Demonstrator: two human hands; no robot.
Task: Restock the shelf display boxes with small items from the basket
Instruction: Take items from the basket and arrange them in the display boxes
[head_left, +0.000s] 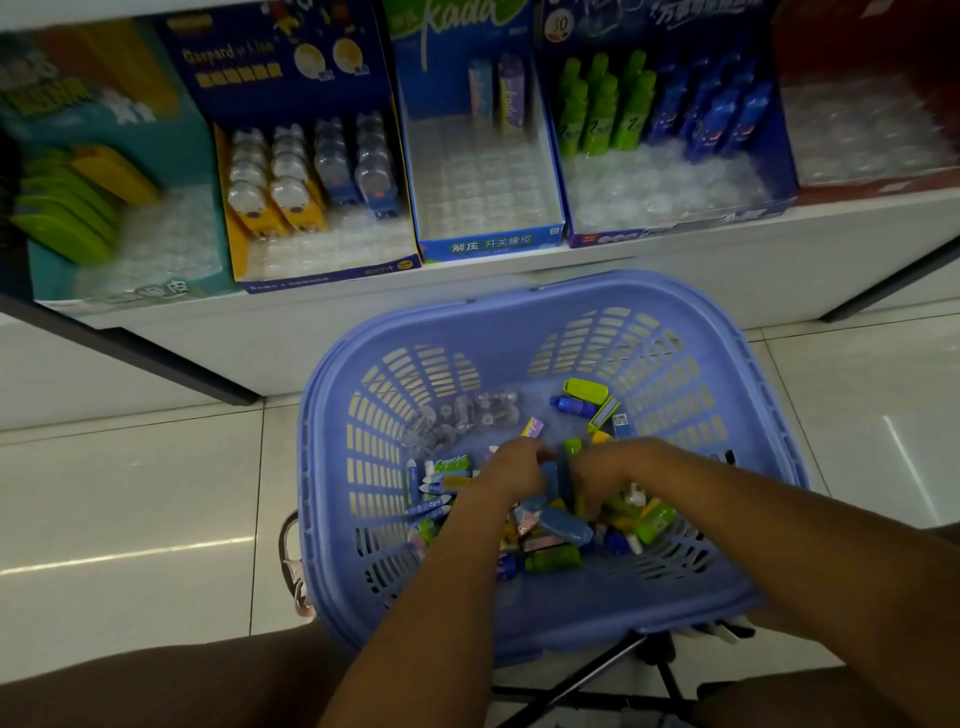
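A lilac plastic basket (524, 317) stands on the floor below the shelf, holding several small green, blue and yellow items (556, 525). Both my hands are down inside it, close together over the pile. My left hand (511, 467) has its fingers curled among the items. My right hand (610, 470) is beside it, fingers bent down; a blue item (553, 478) stands between the two hands. Which hand grips it is unclear. Above, display boxes sit in a row: one with yellow and blue figures (311, 171), a nearly empty blue one (483, 182), one with green and blue bottles (660, 109).
A teal box with green and yellow pieces (78, 208) is at the left, a red box (872, 130) at the right. The white shelf edge (675, 270) runs just behind the basket. A black stand (623, 670) sits under the basket, on a pale tiled floor.
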